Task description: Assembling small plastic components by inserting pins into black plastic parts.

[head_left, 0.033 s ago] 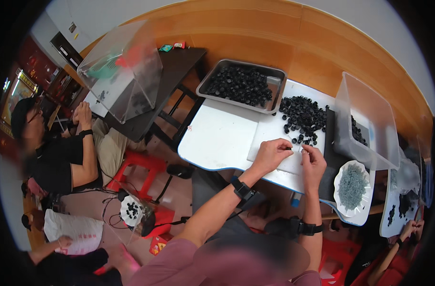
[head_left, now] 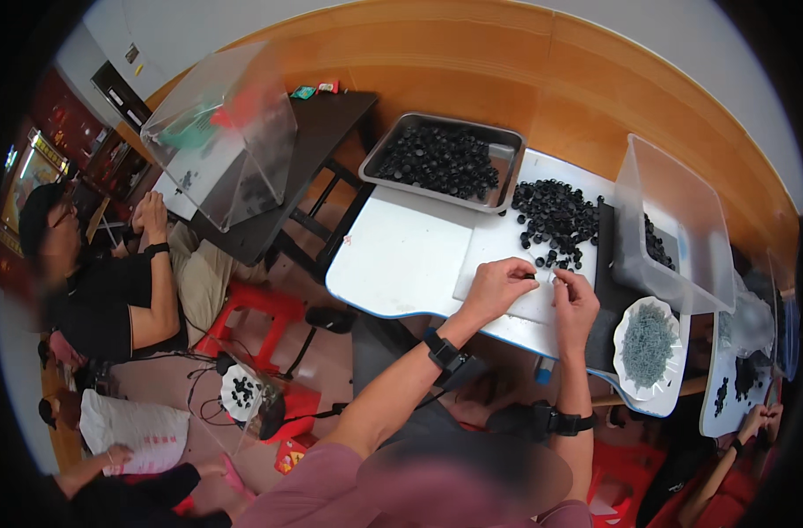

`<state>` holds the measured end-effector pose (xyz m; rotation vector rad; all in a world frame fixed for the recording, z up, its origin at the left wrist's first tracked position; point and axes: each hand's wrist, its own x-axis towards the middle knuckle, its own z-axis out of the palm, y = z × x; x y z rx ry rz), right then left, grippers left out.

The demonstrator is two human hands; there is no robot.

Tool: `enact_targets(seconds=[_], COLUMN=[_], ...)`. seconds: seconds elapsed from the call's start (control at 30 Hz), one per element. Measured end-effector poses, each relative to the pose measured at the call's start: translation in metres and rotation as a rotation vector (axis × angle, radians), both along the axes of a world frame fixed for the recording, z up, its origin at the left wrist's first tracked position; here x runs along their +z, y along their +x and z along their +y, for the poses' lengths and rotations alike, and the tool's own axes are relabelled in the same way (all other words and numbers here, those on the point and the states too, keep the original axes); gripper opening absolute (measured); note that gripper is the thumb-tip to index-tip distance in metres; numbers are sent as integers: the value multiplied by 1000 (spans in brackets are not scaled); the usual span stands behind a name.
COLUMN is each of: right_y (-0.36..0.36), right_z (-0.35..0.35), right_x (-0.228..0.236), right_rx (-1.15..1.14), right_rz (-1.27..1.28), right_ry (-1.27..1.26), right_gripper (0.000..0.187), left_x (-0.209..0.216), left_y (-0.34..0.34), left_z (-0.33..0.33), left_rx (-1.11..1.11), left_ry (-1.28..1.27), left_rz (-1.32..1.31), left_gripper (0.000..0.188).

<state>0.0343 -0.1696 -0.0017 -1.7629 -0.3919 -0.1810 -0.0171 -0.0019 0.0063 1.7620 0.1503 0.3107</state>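
Handwork at the counter (head_left: pixel 401 255), seen from above. We find both hands near each other over the white sheet (head_left: pixel 542 308), just in front of the pile (head_left: pixel 555 211) of small black caps. The left hand (head_left: pixel 500 289) has its thumb and forefinger pinched on one cap (head_left: pixel 530 277), which is held clear of the pile and partly hidden by the grip. The right hand (head_left: pixel 577 304) faces it across a narrow gap; its leading fingers are drawn close together, but we cannot tell whether they are clamped on anything.

We judge the step in hand to be fine two-handed work on this single cap. The next move, in our reading, calls for the left fingers to keep the cap steady and the right fingertips to come up to it in line, with light pressure, since so small a piece could slip or turn.

Around the work we note the metal tray (head_left: pixel 506 163) with more caps, the clear bin (head_left: pixel 683 189) and, on the right, the white plate (head_left: pixel 626 383) of grey pieces (head_left: pixel 649 345).
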Motion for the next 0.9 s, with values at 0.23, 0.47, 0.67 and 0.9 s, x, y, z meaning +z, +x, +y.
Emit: enact_targets(seconds=[0.23,0.47,0.67,0.9], right_y=[1,9,13,7], right_z=[-7,-1,-2,-1], right_x=[-7,-9,-15,-2], right_rx=[-73,-274,-323,-317], right_rz=[-46,-72,-31,-153], right_ry=[-10,111,143,9], right_gripper=[13,14,12,8], left_x=[4,99,77,14], left_y=[4,60,61,40], left_z=[2,89,72,7], left_rx=[-11,319,8,-119], left_ry=[52,558,600,706], left_rz=[44,-520,-295,-194], left_gripper=[26,44,27,27])
